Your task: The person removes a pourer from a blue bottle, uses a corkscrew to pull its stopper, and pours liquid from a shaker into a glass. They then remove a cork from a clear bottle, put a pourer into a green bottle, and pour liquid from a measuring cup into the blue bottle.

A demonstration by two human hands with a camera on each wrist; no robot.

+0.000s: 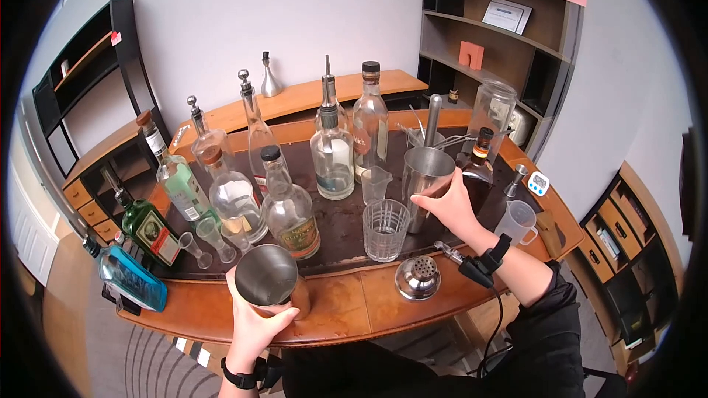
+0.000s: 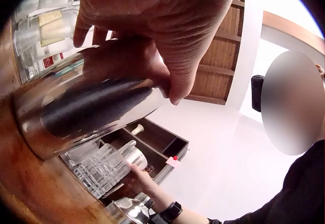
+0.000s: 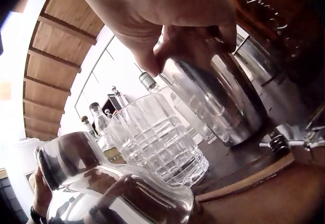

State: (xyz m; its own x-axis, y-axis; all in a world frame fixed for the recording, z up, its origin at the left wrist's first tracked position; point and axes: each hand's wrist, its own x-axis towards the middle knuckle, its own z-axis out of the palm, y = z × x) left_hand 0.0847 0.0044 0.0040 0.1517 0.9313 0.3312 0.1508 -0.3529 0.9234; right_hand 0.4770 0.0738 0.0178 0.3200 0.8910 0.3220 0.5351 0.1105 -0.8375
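Observation:
At the table's front edge, my left hand (image 1: 249,320) grips a metal shaker tin (image 1: 267,274), fingers and thumb curled round its sides. The tin's open mouth faces up, and its base stands at the leather edge in the left wrist view. My right hand (image 1: 453,208) holds a second, tall metal tin (image 1: 423,190) near its rim; the right wrist view shows its base at the dark tabletop. Just left of that tin is a cut-glass tumbler (image 1: 386,231). A shiny strainer top (image 1: 418,278) with holes rests in front of the tumbler.
Several bottles, including a green one (image 1: 151,230) and a blue one (image 1: 131,276), crowd the left and middle. Small glasses (image 1: 214,239) stand beside the left tin. At right are a dark bottle (image 1: 478,166), plastic measuring jug (image 1: 514,222), jigger (image 1: 516,180) and white timer (image 1: 538,183).

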